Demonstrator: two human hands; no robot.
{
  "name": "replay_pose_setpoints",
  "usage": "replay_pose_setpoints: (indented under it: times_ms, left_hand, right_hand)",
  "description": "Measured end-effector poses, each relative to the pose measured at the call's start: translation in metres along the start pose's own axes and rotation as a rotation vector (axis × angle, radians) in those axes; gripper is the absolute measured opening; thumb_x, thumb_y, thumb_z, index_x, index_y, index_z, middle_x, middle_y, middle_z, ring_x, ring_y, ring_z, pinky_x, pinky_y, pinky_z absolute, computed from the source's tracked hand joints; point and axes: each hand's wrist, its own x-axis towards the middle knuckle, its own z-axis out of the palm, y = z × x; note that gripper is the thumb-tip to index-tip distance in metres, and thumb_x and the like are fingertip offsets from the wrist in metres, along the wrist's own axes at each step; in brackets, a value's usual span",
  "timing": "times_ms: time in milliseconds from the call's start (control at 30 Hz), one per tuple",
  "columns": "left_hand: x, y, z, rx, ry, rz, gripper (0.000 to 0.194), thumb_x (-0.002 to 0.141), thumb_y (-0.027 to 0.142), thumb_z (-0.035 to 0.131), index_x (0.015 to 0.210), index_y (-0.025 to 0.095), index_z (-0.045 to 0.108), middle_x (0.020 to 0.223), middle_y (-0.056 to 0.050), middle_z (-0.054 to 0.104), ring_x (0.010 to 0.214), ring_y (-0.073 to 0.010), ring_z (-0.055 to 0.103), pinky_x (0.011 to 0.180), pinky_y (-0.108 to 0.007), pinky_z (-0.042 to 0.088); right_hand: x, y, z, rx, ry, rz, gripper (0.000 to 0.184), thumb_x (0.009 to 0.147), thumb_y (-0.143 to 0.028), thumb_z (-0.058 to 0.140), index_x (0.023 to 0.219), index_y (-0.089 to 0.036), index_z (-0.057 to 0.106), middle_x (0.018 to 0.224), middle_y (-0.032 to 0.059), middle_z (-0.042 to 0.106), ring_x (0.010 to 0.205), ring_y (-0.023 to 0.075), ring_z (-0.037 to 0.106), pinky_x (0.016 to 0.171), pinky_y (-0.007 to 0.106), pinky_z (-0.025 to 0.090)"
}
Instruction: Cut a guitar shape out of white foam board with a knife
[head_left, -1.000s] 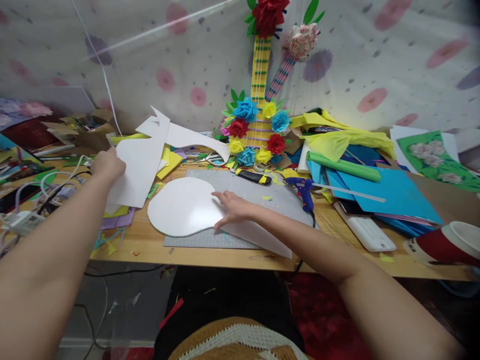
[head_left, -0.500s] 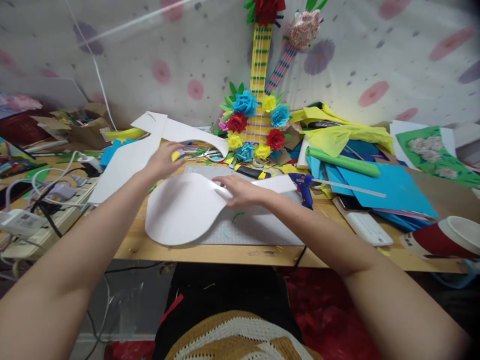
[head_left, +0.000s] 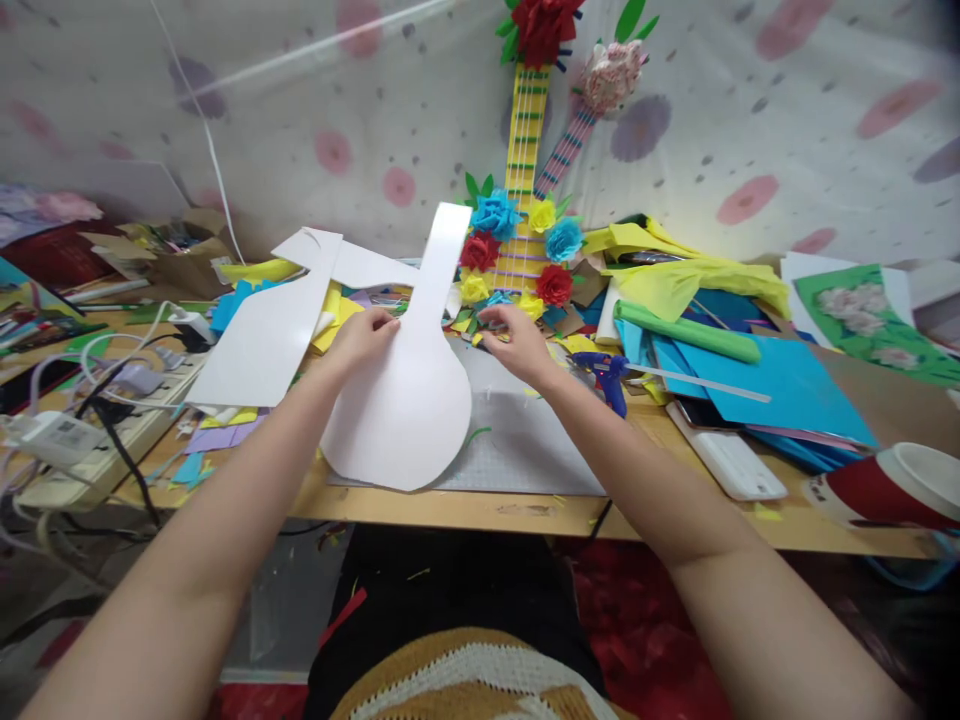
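Observation:
My left hand (head_left: pixel 364 340) is closed on a white guitar-shaped card cutout (head_left: pixel 405 410), pinching it where the neck meets the round body. The cutout stands tilted, neck pointing up and away, its round end resting on a grey cutting mat (head_left: pixel 525 450). My right hand (head_left: pixel 519 345) is at the mat's far edge, fingers bent down over a black and yellow utility knife (head_left: pixel 484 344), of which only a dark end shows.
A leftover white sheet (head_left: pixel 262 335) lies to the left. A flower-covered paper guitar (head_left: pixel 521 150) leans on the back wall. A blue glue gun (head_left: pixel 609 375), blue paper (head_left: pixel 780 385), a green roll (head_left: pixel 686 330) and a red cup (head_left: pixel 885 485) sit right. Cables and a power strip (head_left: pixel 52 440) lie left.
My left hand let go of the leftover sheet and took the cutout, turning it so its neck points up. My right hand left the cutout and moved back onto the knife.

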Motion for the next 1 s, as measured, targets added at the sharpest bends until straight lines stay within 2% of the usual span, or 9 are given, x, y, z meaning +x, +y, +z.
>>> replay_pose_setpoints:
  times_ms: [100,200,267,367,467,567,667,867,1000]
  left_hand:
    - [-0.015,-0.005,0.013,0.021,0.082,-0.092,0.028,0.082,0.038,0.046,0.091,0.02,0.065,0.087,-0.005,0.068,0.08,-0.0209,0.06,0.067,-0.029,0.042]
    - [-0.026,-0.008,0.03,0.093,0.112,-0.154,0.029,0.084,0.034,0.042,0.091,0.019,0.065,0.095,-0.008,0.068,0.088,-0.0239,0.06,0.072,-0.032,0.043]
    - [-0.031,-0.009,0.04,0.124,0.105,-0.182,0.031,0.086,0.034,0.039,0.093,0.019,0.065,0.099,-0.009,0.067,0.091,-0.025,0.06,0.072,-0.033,0.044]
    - [-0.036,-0.012,0.05,0.15,0.103,-0.191,0.034,0.087,0.036,0.037,0.095,0.02,0.065,0.101,-0.009,0.067,0.094,-0.026,0.06,0.072,-0.034,0.044]
    - [-0.04,-0.014,0.058,0.163,0.1,-0.159,0.036,0.087,0.039,0.037,0.096,0.02,0.066,0.102,-0.009,0.066,0.095,-0.0267,0.06,0.073,-0.035,0.045]
    - [-0.041,-0.016,0.063,0.195,0.103,-0.126,0.035,0.086,0.037,0.038,0.097,0.019,0.066,0.101,-0.011,0.066,0.096,-0.0274,0.059,0.076,-0.036,0.045]
    - [-0.039,-0.019,0.069,0.232,0.131,-0.066,0.032,0.084,0.032,0.042,0.095,0.017,0.067,0.097,-0.012,0.065,0.095,-0.0274,0.058,0.082,-0.038,0.044]
    - [-0.04,-0.015,0.074,0.25,0.224,0.044,0.032,0.081,0.023,0.044,0.106,0.013,0.061,0.107,-0.014,0.059,0.106,-0.0276,0.052,0.093,-0.039,0.04]
    - [-0.05,0.001,0.078,0.212,0.14,0.106,0.043,0.081,0.036,0.049,0.118,0.015,0.053,0.122,-0.014,0.051,0.116,-0.0278,0.046,0.099,-0.04,0.036]
  right_hand:
    - [-0.02,0.005,0.017,0.293,-0.328,0.257,0.023,0.08,-0.036,0.052,0.094,-0.018,0.057,0.085,0.0031,0.062,0.066,0.0124,0.057,0.06,0.027,0.048]
    - [-0.032,0.009,0.035,0.335,-0.463,0.334,0.023,0.079,-0.03,0.054,0.099,-0.018,0.056,0.07,-0.0015,0.06,0.056,0.0099,0.053,0.052,0.023,0.044]
    - [-0.032,0.016,0.041,0.241,-0.411,0.309,0.018,0.081,-0.027,0.051,0.095,-0.018,0.059,0.07,-0.0009,0.061,0.059,0.0107,0.054,0.057,0.025,0.045]
    - [-0.024,0.035,0.038,-0.065,-0.16,0.223,0.017,0.082,-0.025,0.05,0.09,-0.018,0.063,0.09,0.005,0.066,0.081,0.0164,0.057,0.077,0.033,0.045]
    - [-0.017,0.062,0.028,-0.383,-0.019,0.17,0.028,0.08,-0.026,0.054,0.104,-0.015,0.064,0.111,0.0126,0.062,0.106,0.0254,0.049,0.093,0.04,0.036]
    - [-0.018,0.085,0.023,-0.518,-0.08,0.18,0.041,0.08,-0.026,0.055,0.119,-0.014,0.058,0.123,0.014,0.056,0.111,0.0284,0.044,0.094,0.042,0.034]
    - [-0.02,0.094,0.024,-0.584,-0.107,0.206,0.044,0.081,-0.025,0.054,0.124,-0.013,0.055,0.124,0.0143,0.054,0.111,0.0292,0.043,0.094,0.042,0.035]
    - [-0.019,0.089,0.026,-0.63,-0.127,0.245,0.039,0.082,-0.027,0.053,0.118,-0.011,0.059,0.114,0.017,0.054,0.106,0.0297,0.045,0.091,0.04,0.037]
    - [-0.023,0.084,0.022,-0.591,-0.136,0.239,0.035,0.085,-0.024,0.046,0.114,-0.011,0.06,0.11,0.017,0.054,0.102,0.0266,0.048,0.09,0.037,0.038]
